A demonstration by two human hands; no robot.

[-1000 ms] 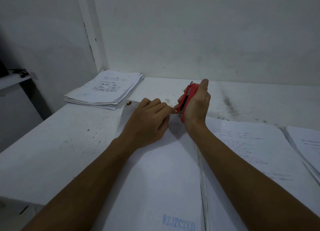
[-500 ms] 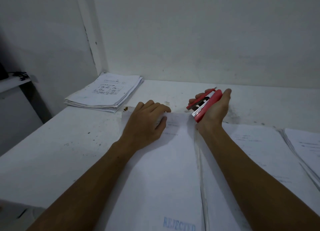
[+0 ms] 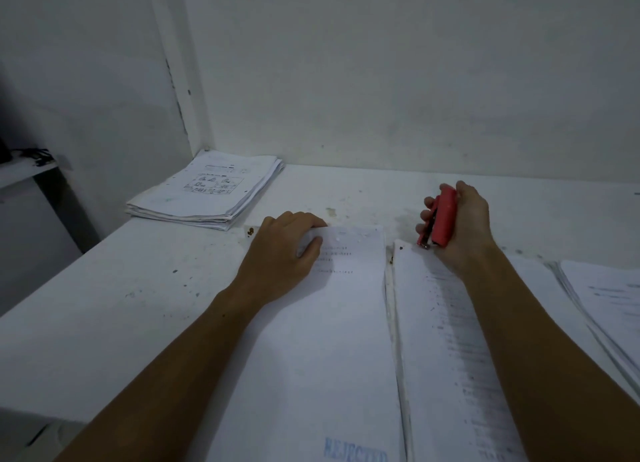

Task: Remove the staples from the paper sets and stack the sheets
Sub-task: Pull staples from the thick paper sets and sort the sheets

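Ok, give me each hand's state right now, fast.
Left hand: open, pressed flat on the white stamped paper sheet, gripping nothing.
Right hand: closed around the red plastic staple remover.

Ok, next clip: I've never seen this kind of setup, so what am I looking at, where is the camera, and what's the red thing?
No machine here: a person works with bare hands, filmed by a wide-angle camera worn on the head, looking forward and down. The left hand presses flat on the top of a paper set stamped "REJECTED". The right hand grips a red staple remover, held over the top corner of the neighbouring paper set. More papers lie at the right edge, and a stack of sheets sits in the far left corner of the white table.
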